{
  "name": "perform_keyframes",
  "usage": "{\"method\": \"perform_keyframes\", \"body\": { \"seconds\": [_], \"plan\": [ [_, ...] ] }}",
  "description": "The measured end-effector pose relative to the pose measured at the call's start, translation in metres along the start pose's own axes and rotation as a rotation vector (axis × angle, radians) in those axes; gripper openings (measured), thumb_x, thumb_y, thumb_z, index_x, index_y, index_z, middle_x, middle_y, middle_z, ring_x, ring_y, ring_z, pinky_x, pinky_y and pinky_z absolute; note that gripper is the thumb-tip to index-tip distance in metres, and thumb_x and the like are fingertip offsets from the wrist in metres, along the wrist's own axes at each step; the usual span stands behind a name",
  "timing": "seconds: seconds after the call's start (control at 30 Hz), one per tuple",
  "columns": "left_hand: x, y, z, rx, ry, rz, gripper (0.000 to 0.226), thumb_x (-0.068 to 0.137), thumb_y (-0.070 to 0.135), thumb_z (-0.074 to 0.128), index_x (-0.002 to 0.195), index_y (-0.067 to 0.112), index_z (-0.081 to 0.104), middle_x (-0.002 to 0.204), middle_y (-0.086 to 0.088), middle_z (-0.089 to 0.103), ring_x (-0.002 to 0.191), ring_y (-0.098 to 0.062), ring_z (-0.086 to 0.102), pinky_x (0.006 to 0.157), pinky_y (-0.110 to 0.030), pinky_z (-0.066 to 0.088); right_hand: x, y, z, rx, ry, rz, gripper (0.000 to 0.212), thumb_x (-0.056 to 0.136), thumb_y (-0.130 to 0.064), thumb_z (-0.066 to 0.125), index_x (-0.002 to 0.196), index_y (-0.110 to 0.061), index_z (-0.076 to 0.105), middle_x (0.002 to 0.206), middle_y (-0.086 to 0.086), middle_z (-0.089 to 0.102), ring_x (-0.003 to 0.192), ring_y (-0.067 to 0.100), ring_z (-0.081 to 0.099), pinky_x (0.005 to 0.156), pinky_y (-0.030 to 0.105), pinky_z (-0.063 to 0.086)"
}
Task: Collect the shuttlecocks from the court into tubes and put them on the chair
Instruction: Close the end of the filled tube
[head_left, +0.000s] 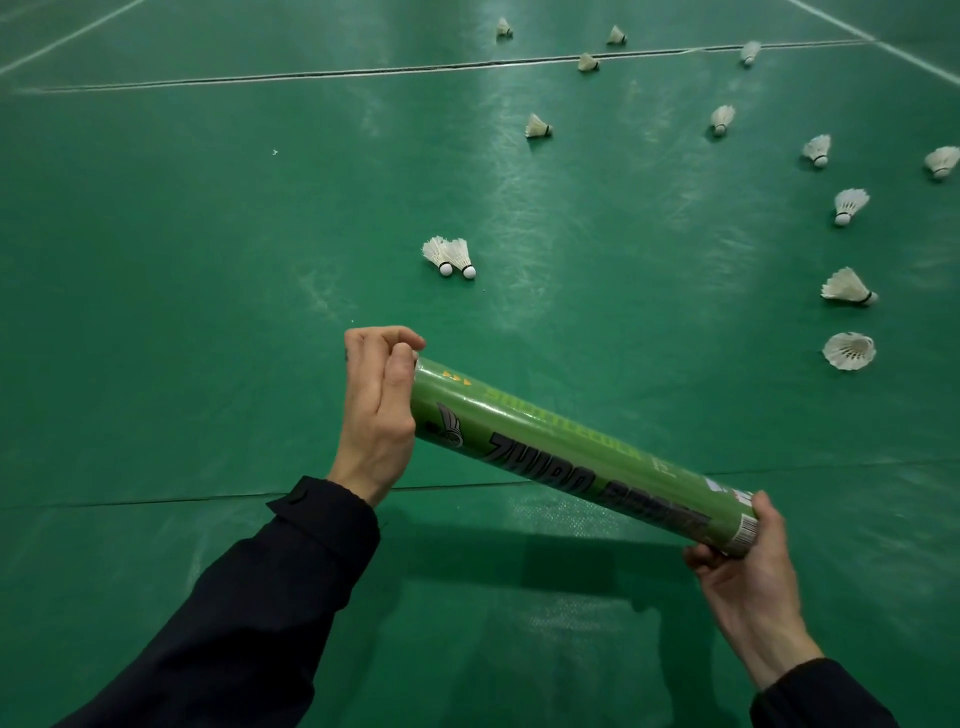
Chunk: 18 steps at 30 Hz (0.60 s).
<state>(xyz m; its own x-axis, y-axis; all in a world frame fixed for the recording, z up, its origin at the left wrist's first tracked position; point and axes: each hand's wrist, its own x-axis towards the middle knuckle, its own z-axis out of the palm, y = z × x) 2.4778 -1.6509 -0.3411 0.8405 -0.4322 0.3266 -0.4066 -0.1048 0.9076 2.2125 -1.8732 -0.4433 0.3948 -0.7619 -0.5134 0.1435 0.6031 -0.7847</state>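
- Green tube (571, 452) held above the green court floor (208, 260), slanting from the far left down to the near right, black lettering along its side
- Left hand (376, 410) at the tube's far-left end, fingers curled over the rim, palm against the end; whether a cap sits there cannot be told
- Right hand (748, 577) grasping the tube's near-right end from below, thumb on the side by a barcode label, fingers wrapped underneath
- Dark sleeves (249, 613) on both forearms
- Pair of shuttlecocks (449, 254) lying touching each other on the floor, far of the left hand, cork tips pointing near
- Open-skirted shuttlecock (849, 351) at the right, feathers facing the camera, well apart from the tube
- Another shuttlecock (848, 287) just far of it, lying on its side with the cork to the right
- More shuttlecocks scattered toward the far right: one (850, 205) tilted with the cork down, one (817, 150), one at the right edge (941, 162), one (722, 119), one (538, 127) nearer the middle
- Four further ones around the white court line (363, 73) in the far distance: (588, 62), (749, 52), (616, 35), (503, 27)
- Tube's shadow (519, 556) dark on the floor beneath it, across a seam in the floor mat (156, 501)
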Motion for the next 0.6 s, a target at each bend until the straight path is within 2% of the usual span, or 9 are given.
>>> {"method": "perform_keyframes", "body": {
  "seconds": [0.07,0.13,0.3,0.47,0.53,0.6],
  "plan": [
    [0.000,0.001,-0.004,-0.092,-0.121,-0.127,0.022,0.102,0.040,0.037,0.113,0.030,0.053,0.119,-0.004,0.055,0.096,-0.010,0.054,0.082,-0.029,0.050,0.000,0.000,0.002,-0.010,0.009,0.000,0.039,0.102,-0.053,0.050,0.110,-0.016,0.059,0.094,0.007,0.061,0.065,0.012,0.054,0.045,0.022,0.051],
    [0.001,0.002,-0.006,-0.124,-0.196,-0.188,0.029,0.102,0.039,0.037,0.119,0.026,0.056,0.121,0.001,0.065,0.092,-0.005,0.058,0.077,-0.025,0.051,0.001,-0.001,0.003,-0.017,0.021,-0.007,0.038,0.103,-0.052,0.050,0.109,-0.016,0.059,0.093,0.007,0.060,0.065,0.012,0.053,0.045,0.022,0.051],
    [0.000,0.000,-0.011,0.048,-0.272,-0.119,0.027,0.100,0.033,0.036,0.110,0.027,0.061,0.106,0.000,0.063,0.084,-0.004,0.055,0.069,-0.019,0.048,0.002,-0.003,-0.002,-0.022,0.024,-0.010,0.036,0.103,-0.051,0.051,0.108,-0.016,0.059,0.093,0.007,0.060,0.067,0.012,0.052,0.044,0.021,0.049],
    [0.000,0.003,-0.007,0.090,-0.278,-0.121,0.027,0.100,0.030,0.035,0.097,0.019,0.060,0.090,0.000,0.057,0.075,-0.006,0.048,0.063,-0.017,0.041,0.001,-0.003,-0.007,0.008,0.001,0.008,0.034,0.103,-0.051,0.050,0.109,-0.018,0.057,0.096,0.005,0.059,0.063,0.008,0.049,0.043,0.019,0.046],
    [-0.001,0.003,-0.005,-0.057,-0.239,-0.233,0.029,0.098,0.029,0.037,0.095,0.017,0.063,0.095,-0.010,0.060,0.079,-0.011,0.051,0.068,-0.026,0.045,0.002,-0.004,-0.007,0.012,-0.001,0.004,0.035,0.102,-0.051,0.050,0.109,-0.018,0.057,0.096,0.005,0.059,0.060,0.007,0.049,0.043,0.019,0.046],
    [-0.005,0.000,-0.003,-0.224,-0.154,-0.348,0.029,0.096,0.031,0.040,0.093,0.022,0.067,0.102,-0.008,0.064,0.085,-0.021,0.053,0.073,-0.040,0.044,0.002,-0.006,-0.006,0.008,-0.001,-0.001,0.035,0.102,-0.051,0.051,0.110,-0.018,0.057,0.097,0.005,0.059,0.059,0.006,0.049,0.043,0.018,0.045]
  ]
}}
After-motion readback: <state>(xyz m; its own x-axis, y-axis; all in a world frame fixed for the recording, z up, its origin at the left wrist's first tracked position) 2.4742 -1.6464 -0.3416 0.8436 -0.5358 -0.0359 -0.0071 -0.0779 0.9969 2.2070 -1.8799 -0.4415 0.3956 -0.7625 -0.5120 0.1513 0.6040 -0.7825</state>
